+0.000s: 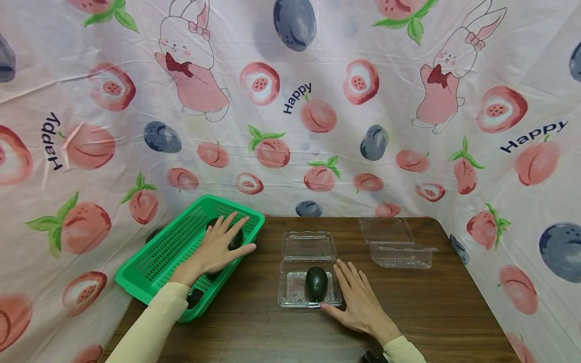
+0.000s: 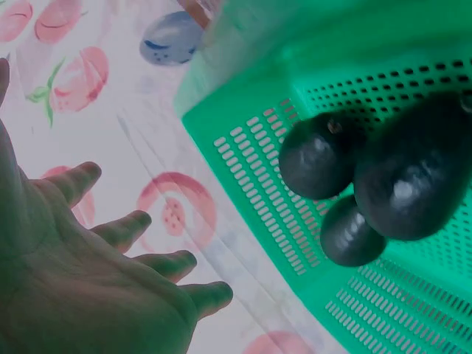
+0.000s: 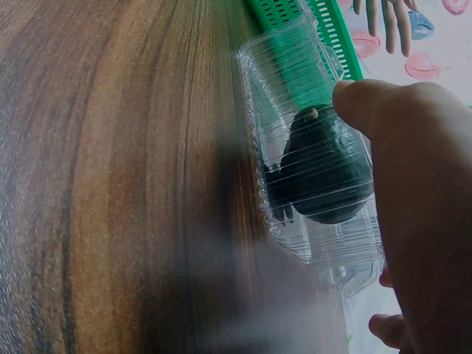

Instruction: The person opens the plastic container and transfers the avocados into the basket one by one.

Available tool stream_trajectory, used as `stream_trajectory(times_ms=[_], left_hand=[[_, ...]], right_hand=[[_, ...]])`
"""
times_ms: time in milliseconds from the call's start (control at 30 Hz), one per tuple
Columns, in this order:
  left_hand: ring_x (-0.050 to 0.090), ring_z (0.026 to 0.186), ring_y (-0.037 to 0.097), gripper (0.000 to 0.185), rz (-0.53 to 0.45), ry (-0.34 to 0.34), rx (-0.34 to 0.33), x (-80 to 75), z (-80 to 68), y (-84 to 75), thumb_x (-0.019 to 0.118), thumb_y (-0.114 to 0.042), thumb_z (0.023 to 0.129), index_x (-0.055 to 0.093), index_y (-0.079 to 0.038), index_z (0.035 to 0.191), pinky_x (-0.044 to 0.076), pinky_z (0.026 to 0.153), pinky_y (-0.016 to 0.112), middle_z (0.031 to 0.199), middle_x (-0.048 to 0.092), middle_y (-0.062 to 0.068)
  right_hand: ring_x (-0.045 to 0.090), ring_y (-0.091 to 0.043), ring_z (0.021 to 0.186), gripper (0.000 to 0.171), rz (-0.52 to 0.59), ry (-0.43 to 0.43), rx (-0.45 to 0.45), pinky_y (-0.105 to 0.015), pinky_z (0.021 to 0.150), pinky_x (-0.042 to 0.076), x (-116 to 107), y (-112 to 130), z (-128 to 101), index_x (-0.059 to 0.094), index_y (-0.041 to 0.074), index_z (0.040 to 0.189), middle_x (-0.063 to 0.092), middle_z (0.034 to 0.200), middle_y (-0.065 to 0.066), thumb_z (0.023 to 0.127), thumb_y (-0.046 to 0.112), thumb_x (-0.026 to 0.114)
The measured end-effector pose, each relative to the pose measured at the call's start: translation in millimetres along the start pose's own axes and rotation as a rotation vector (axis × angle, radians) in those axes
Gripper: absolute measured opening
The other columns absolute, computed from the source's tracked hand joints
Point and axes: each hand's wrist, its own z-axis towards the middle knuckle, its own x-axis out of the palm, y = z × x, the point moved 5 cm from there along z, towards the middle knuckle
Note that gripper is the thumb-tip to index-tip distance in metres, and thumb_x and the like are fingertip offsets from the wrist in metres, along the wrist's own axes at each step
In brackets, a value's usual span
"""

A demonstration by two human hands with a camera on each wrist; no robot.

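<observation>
avocado (image 1: pixel 316 283) lies in the open clear clamshell (image 1: pixel 309 287) on our wooden table (image 1: pixel 272 327), long axis running away from us. our right hand (image 1: pixel 359 302) rests flat beside it, our left hand (image 1: pixel 215 249) spreads open over the green basket (image 1: pixel 154 259); fruit-print cloth (image 1: pixel 317 101) hangs behind.

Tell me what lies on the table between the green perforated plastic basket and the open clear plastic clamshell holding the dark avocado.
Nothing: in the head view only bare wooden table separates basket from clamshell.

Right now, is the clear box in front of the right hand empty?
No, the open clear box holds one dark avocado, with the right hand resting flat beside it.
</observation>
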Motion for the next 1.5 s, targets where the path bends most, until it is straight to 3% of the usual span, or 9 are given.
stream_trajectory(times_ms=[533, 933, 1233, 1500], left_hand=[[0.009, 0.175, 0.059, 0.087, -0.025, 0.005, 0.08, 26.6, -7.1, -33.4, 0.068, -0.064, 0.107, 0.033, -0.03, 0.18, 0.006, 0.133, 0.088, 0.191, 0.018, 0.016], [0.007, 0.177, 0.053, 0.091, 0.0, 0.008, 0.1, 39.8, -7.1, -56.8, 0.069, -0.067, 0.105, 0.03, -0.034, 0.181, 0.006, 0.135, 0.086, 0.192, 0.015, 0.009], [0.012, 0.176, 0.055, 0.092, 0.039, -0.007, 0.141, 48.7, -6.1, -72.9, 0.07, -0.069, 0.104, 0.033, -0.033, 0.18, 0.01, 0.134, 0.086, 0.192, 0.018, 0.011], [0.011, 0.177, 0.053, 0.093, 0.073, 0.027, 0.168, 60.2, -4.6, -91.6, 0.069, -0.07, 0.104, 0.032, -0.031, 0.18, 0.01, 0.135, 0.086, 0.192, 0.017, 0.011]], right_hand=[[0.041, -0.051, 0.167, 0.111, -0.012, -0.004, 0.0, -0.074, 0.13, 0.039, 1.3, 0.7, -1.0, 0.041, 0.002, 0.174, 0.042, 0.181, -0.021, 0.096, 0.072, 0.077], [0.042, -0.052, 0.166, 0.111, -0.006, -0.013, -0.008, -0.075, 0.13, 0.039, 1.4, 0.3, -1.0, 0.041, 0.002, 0.174, 0.042, 0.181, -0.021, 0.095, 0.072, 0.078], [0.041, -0.052, 0.166, 0.112, -0.009, -0.005, -0.008, -0.075, 0.13, 0.039, 2.0, -0.2, -0.5, 0.04, 0.001, 0.174, 0.042, 0.181, -0.022, 0.095, 0.072, 0.077], [0.04, -0.053, 0.167, 0.112, 0.001, 0.008, -0.001, -0.076, 0.13, 0.038, 1.4, -0.3, -1.1, 0.039, 0.001, 0.174, 0.04, 0.181, -0.023, 0.096, 0.072, 0.077]])
